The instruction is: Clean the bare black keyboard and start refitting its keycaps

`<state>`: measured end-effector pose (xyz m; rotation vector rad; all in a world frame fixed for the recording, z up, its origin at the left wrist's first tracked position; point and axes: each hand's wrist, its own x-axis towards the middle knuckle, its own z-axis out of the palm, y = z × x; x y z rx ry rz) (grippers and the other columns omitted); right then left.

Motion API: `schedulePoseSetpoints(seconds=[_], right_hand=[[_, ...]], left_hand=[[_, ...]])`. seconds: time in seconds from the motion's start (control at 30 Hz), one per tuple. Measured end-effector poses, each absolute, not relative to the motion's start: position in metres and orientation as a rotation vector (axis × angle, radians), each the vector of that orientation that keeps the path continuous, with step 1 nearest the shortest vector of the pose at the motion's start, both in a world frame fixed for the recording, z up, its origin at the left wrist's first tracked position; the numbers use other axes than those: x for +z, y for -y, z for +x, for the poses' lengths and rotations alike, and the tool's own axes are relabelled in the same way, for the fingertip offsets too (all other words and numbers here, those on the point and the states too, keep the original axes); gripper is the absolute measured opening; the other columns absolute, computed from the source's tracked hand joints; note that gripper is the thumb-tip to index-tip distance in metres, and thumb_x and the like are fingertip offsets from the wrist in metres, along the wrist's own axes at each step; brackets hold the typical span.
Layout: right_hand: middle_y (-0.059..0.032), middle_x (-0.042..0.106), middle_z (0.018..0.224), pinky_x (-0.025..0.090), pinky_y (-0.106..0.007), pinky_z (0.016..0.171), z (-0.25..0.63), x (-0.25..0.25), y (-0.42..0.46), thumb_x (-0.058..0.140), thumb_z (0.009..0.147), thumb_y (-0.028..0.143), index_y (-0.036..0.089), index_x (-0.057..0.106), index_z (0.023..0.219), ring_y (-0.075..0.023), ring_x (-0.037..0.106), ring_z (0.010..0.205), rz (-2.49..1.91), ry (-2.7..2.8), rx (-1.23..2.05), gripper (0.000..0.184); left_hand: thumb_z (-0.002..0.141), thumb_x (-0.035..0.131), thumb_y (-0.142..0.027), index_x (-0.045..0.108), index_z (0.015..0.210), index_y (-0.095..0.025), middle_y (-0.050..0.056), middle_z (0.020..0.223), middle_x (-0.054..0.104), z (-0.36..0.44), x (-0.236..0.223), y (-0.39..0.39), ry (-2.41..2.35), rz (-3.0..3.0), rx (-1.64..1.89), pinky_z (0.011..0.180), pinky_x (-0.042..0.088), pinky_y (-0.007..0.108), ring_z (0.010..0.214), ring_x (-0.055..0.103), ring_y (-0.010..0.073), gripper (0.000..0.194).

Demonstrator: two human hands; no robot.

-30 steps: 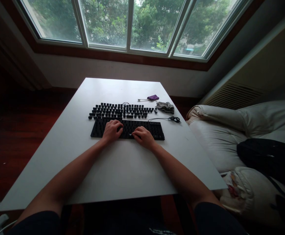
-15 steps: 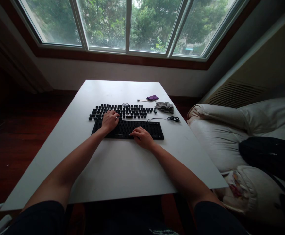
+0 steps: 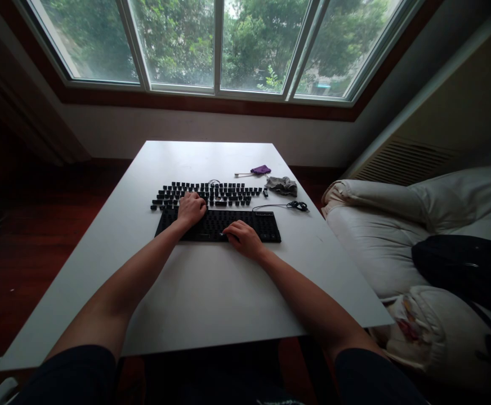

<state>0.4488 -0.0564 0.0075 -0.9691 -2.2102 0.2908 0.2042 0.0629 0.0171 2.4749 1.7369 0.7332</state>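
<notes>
A black keyboard (image 3: 266,228) lies on the white table, its keycaps apparently off across most of it. Behind it several loose black keycaps (image 3: 241,197) are spread in rows. My left hand (image 3: 192,208) is over the keyboard's upper left part, reaching the front of the keycap rows; its fingers are curled together, and what they hold, if anything, is hidden. At the keyboard's front edge, right of its middle, my right hand (image 3: 244,238) has thumb and fingers pinched together. Something tiny at those fingertips is too small to name.
Right of the keycaps sits a crumpled grey cloth (image 3: 281,185), with a purple cloth (image 3: 261,169) and thin sticks (image 3: 242,175) behind it. A coiled black cable (image 3: 298,206) lies near the table's right edge. A pale sofa (image 3: 364,242) stands to the right.
My left hand has shifted very slightly over the keyboard, its fingers drawn in a little more. My right hand stays at the front edge. The whole view has tilted a little.
</notes>
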Motion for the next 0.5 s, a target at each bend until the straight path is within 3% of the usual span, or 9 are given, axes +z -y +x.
schedulePoseSetpoints(seconds=[0.2, 0.5], right_hand=[[-0.0061, 0.071, 0.099, 0.051, -0.036, 0.088, 0.449, 0.005, 0.056, 0.057, 0.096, 0.016, 0.024, 0.073, 0.102, -0.0215, 0.06, 0.095, -0.975, 2.213, 0.292, 0.019], [-0.0058, 0.071, 0.099, 0.051, -0.036, 0.088, 0.451, 0.004, 0.055, 0.057, 0.095, 0.016, 0.024, 0.073, 0.102, -0.0215, 0.06, 0.096, -0.974, 2.202, 0.289, 0.019]], left_hand=[[0.083, 0.069, -0.039, 0.079, 0.081, -0.025, 0.011, 0.101, 0.065, 0.206, 0.021, -0.073, -1.734, 2.427, 0.661, 0.091, 0.042, 0.047, 0.106, 0.05, 0.0327, 0.018], [0.095, 0.056, -0.034, 0.071, 0.099, -0.024, 0.007, 0.106, 0.072, 0.213, 0.037, -0.038, -1.539, 2.438, 0.913, 0.098, 0.04, 0.045, 0.104, 0.061, 0.0273, 0.019]])
